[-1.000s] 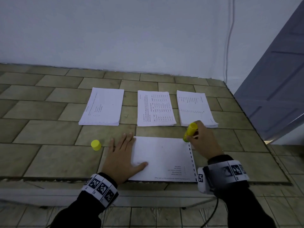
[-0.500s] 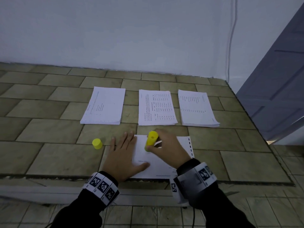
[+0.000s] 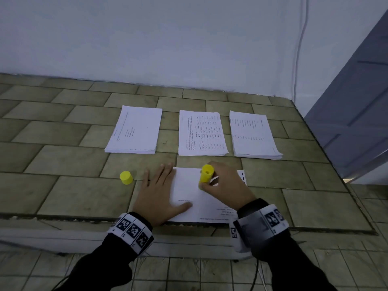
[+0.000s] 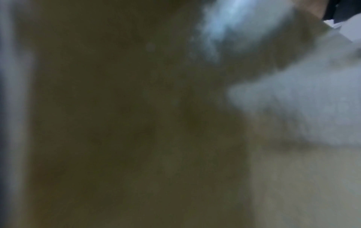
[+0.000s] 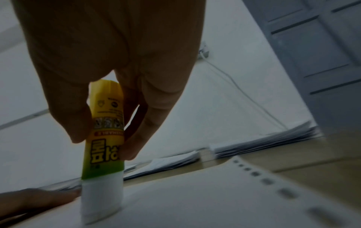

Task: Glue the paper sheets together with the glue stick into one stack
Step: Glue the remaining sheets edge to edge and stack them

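A white paper sheet [image 3: 189, 192] lies at the near edge of the tiled counter, with dashes along its right side. My left hand [image 3: 159, 194] lies flat on the sheet's left part, fingers spread. My right hand [image 3: 222, 185] grips the yellow glue stick [image 3: 206, 174] upright, its white tip [image 5: 101, 203] down on the sheet [image 5: 195, 200]. The yellow cap [image 3: 126, 177] stands left of my left hand. Three paper stacks lie behind: left [image 3: 135, 130], middle [image 3: 201, 133], right [image 3: 253, 135]. The left wrist view is a dark blur.
The tiled counter [image 3: 63, 160] ends at a front edge just below my wrists. A white wall rises behind the stacks, with a thin cable [image 3: 300, 49] running down it. A grey door [image 3: 357, 101] stands at the right.
My right hand has carried the glue stick from the sheet's top right corner leftward to the middle of its top edge. The left hand has stayed flat on the sheet.
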Demonstrator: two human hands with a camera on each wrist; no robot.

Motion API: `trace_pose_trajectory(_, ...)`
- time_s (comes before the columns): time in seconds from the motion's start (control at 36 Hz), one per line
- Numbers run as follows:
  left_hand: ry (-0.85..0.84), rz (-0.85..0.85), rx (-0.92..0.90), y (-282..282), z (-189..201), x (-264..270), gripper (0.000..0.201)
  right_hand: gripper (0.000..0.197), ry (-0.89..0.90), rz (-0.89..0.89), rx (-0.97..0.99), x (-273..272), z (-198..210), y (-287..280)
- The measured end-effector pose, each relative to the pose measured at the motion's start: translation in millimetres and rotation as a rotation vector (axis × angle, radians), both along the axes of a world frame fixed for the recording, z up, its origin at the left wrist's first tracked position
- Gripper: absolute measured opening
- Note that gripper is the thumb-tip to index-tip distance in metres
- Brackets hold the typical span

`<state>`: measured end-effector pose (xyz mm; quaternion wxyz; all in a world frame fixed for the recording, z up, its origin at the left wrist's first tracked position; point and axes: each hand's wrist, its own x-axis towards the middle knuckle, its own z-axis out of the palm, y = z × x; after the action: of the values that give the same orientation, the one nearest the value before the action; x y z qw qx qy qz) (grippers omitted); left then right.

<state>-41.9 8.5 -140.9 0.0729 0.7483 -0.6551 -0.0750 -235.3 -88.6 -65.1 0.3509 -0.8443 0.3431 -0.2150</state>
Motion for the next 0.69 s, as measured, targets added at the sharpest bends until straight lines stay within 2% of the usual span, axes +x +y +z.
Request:
trace_pose_trajectory(0.22,-0.017,0.0,-0.022,-1,-3,1,0.117,0.011,0.076,-0.208,-0.038,-69,0,-23)
trace_pose_trajectory(0.42,-0.031,0.016,0.007,0,0,-1,0.115,0.014,0.073,-0.243,-0.069,-93,-2,-29)
trace_pose_trajectory(0.56,0.001,0.0,-0.055,1,-3,0,0.103,0.015,-0.017,-0.146,-0.012,-66,4,-10)
trace_pose_trajectory(0.69,0.039,-0.019,-0.091,0,-4,0,0.084,0.011,-0.066,0.13,0.03,-22,5,16)
